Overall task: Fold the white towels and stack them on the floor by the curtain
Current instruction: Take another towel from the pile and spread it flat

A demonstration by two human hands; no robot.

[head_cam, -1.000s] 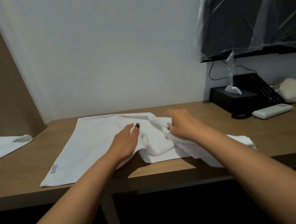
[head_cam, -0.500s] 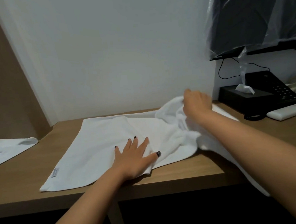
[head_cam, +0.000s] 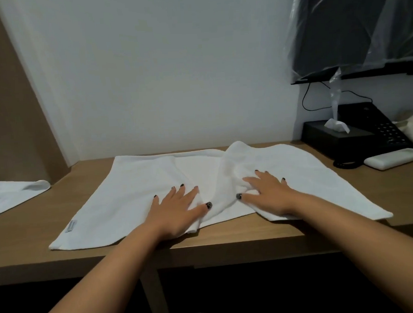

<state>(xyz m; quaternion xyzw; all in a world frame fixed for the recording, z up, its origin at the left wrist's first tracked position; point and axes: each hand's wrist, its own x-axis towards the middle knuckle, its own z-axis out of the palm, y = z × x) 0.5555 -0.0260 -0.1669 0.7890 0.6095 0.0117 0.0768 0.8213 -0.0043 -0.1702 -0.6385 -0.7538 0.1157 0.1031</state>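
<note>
A white towel lies spread across the wooden desk, with a raised crease running through its middle. My left hand rests flat on the towel left of the crease, fingers apart. My right hand lies flat on the towel's right half, fingers spread, pressing the bunched cloth. A small label shows near the towel's front left corner. Another white towel lies at the far left edge, on a lower surface.
A black tissue box, a black desk phone and a white remote stand at the desk's back right. A plastic-wrapped dark screen hangs above them. A brown panel flanks the left. The wall is close behind.
My right hand had lifted the towel's right part up and back; now that part is laid down flat to the right and both hands press open on the cloth.
</note>
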